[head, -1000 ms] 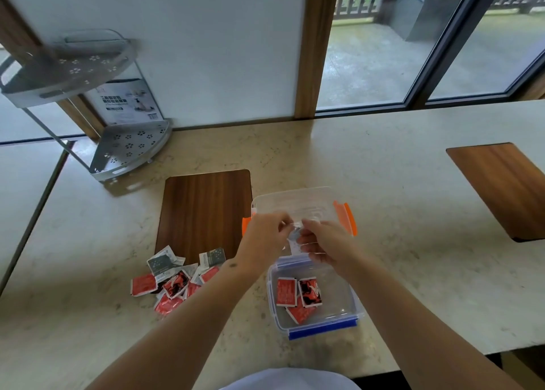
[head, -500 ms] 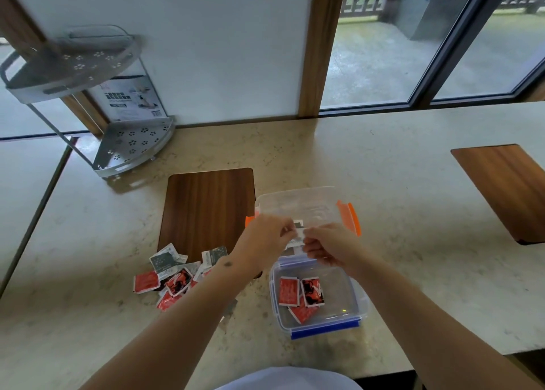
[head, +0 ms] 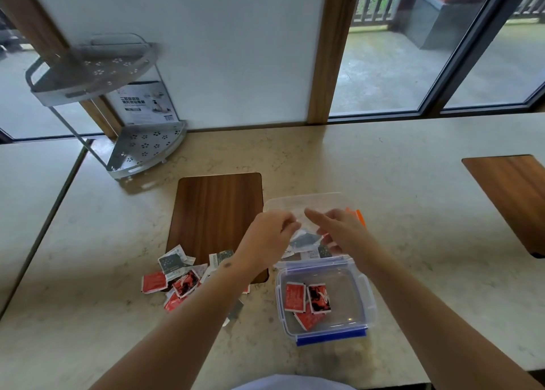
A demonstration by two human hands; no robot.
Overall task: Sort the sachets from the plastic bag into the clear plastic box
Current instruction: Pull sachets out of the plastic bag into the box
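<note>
My left hand (head: 267,236) pinches a thin clear plastic bag (head: 300,227) above the table. My right hand (head: 343,230) holds the bag's other side with its index finger stretched out. Dark grey sachets (head: 305,239) show inside and just under the bag. Below the hands stands the clear plastic box (head: 367,298) with blue clips, open, with three red sachets (head: 306,299) on its bottom. A second clear box with orange clips (head: 358,217) lies behind the hands, partly hidden by them.
A loose heap of red and grey sachets (head: 177,276) lies left of the box, partly on a dark wooden inlay (head: 216,212). A metal corner rack (head: 141,150) stands at the back left. Another wooden inlay (head: 513,195) is at the right.
My hands have drawn apart and stretched the bag open. My right index finger has straightened. Grey sachets now show below the bag.
</note>
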